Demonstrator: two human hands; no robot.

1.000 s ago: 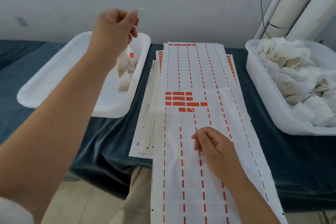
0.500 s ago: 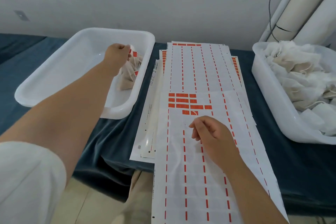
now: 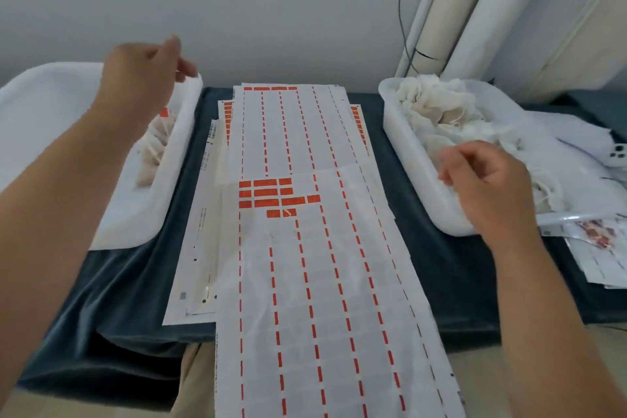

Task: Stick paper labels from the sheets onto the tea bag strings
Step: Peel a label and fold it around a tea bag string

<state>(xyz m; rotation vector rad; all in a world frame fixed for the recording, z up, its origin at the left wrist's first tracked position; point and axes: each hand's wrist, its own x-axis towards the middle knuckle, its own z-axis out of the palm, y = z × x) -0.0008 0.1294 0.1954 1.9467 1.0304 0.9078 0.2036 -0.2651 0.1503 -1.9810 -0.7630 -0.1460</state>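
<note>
Head view: orange-striped label sheets (image 3: pixel 305 282) are laid down the middle of a dark-covered table (image 3: pixel 448 282). The left hand (image 3: pixel 142 78), blurred, is raised over the left tray (image 3: pixel 51 112) of labelled tea bags (image 3: pixel 154 149), thumb and fingers loosely parted. The right hand (image 3: pixel 488 180) is curled over the right tray (image 3: pixel 407 153) of plain tea bags (image 3: pixel 441 112); whether anything is pinched cannot be told.

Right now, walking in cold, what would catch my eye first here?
The long label sheets with orange dashes run down the middle. On the right, a white tray is heaped with tea bags; the left tray holds only a few labelled bags.
</note>
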